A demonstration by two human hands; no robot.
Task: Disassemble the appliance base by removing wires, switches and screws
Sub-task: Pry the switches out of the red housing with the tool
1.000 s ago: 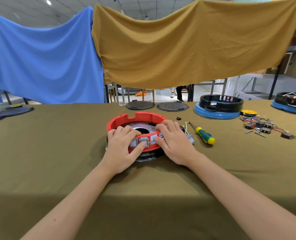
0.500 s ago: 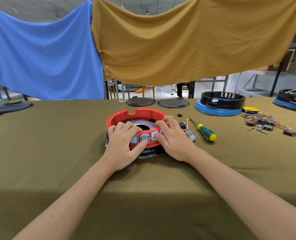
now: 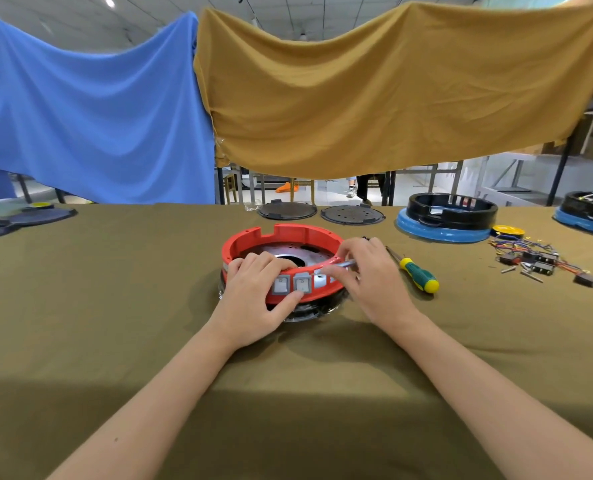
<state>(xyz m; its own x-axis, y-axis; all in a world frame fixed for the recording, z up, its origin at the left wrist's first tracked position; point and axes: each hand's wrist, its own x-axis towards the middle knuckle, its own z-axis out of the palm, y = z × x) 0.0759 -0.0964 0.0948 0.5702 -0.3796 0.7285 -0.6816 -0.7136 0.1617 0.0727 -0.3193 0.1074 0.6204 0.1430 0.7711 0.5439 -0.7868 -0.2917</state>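
Observation:
The red appliance base (image 3: 281,235) lies in the middle of the olive table, open side up, with a metal plate inside. My left hand (image 3: 253,303) grips its front rim, fingers curled over the top and the thumb pressed under two grey switches (image 3: 291,285) seated in the wall. Right of them is an open slot (image 3: 320,280). My right hand (image 3: 374,282) pinches a third grey switch (image 3: 343,263) just above the rim, out of its slot. Any wires on it are hidden by my fingers.
A green and yellow screwdriver (image 3: 420,276) lies right of the base. Several removed switches with coloured wires and screws (image 3: 537,263) are scattered at the right. Two black and blue bases (image 3: 444,221) (image 3: 589,211) and two black round plates (image 3: 286,211) (image 3: 352,214) stand at the far edge.
My right hand has lifted off the front wall and drawn one grey switch up out of its slot. The left hand keeps its hold on the rim.

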